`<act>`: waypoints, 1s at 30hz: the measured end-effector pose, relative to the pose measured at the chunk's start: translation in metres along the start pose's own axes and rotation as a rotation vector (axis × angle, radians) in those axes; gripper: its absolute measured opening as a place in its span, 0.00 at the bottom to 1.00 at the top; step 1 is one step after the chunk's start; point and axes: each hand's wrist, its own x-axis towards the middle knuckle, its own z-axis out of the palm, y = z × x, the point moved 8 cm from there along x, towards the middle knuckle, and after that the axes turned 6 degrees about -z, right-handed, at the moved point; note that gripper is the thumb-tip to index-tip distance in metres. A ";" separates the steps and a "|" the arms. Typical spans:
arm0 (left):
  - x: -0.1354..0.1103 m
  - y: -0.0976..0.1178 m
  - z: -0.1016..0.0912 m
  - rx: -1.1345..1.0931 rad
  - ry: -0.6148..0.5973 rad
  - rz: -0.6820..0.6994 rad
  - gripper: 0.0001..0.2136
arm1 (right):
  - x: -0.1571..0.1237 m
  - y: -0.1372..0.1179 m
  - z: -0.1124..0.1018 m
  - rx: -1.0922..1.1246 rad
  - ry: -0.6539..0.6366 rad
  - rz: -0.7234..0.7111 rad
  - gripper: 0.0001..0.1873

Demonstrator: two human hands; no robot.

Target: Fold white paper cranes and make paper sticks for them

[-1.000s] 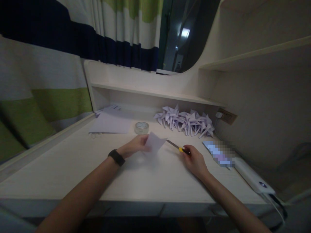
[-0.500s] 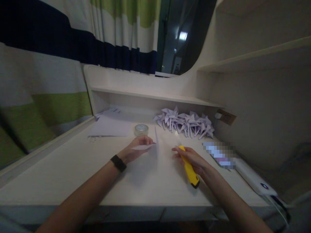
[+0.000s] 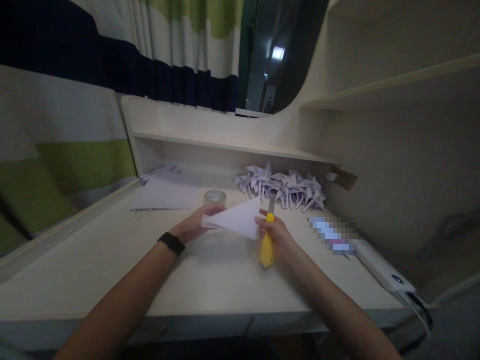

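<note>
A folded piece of white paper (image 3: 240, 218), spread out like a triangle, is gripped at its narrow end by my left hand (image 3: 195, 223), which wears a dark wristband. My right hand (image 3: 279, 232) is closed around a yellow utility knife (image 3: 267, 245) with its blade out and pointing away from me. The right fingertips are at the paper's right edge; whether they pinch it I cannot tell. Just beyond my left hand lies a roll of clear tape (image 3: 215, 198). Several folded paper pinwheels (image 3: 285, 186) are heaped behind my right hand.
A stack of white paper (image 3: 165, 192) lies at the back left of the desk (image 3: 112, 270), with small scraps near it. On the right are a blurred-out phone-like object (image 3: 332, 237) and a long white device (image 3: 386, 270) with cables. A low shelf (image 3: 225, 145) spans the back.
The paper has turned from edge-on to show its broad face. My right hand, with the knife, has moved left to the paper, and the knife now stands more upright.
</note>
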 end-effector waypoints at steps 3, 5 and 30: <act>-0.006 -0.001 -0.025 -0.158 0.022 -0.010 0.18 | 0.007 -0.009 -0.009 -0.114 0.032 -0.062 0.27; -0.010 -0.001 -0.028 -0.232 -0.074 -0.050 0.17 | 0.009 -0.010 -0.012 -0.177 0.025 -0.094 0.25; -0.001 -0.029 0.017 0.164 -0.145 -0.249 0.17 | -0.007 -0.018 -0.014 -1.451 -0.511 -0.376 0.07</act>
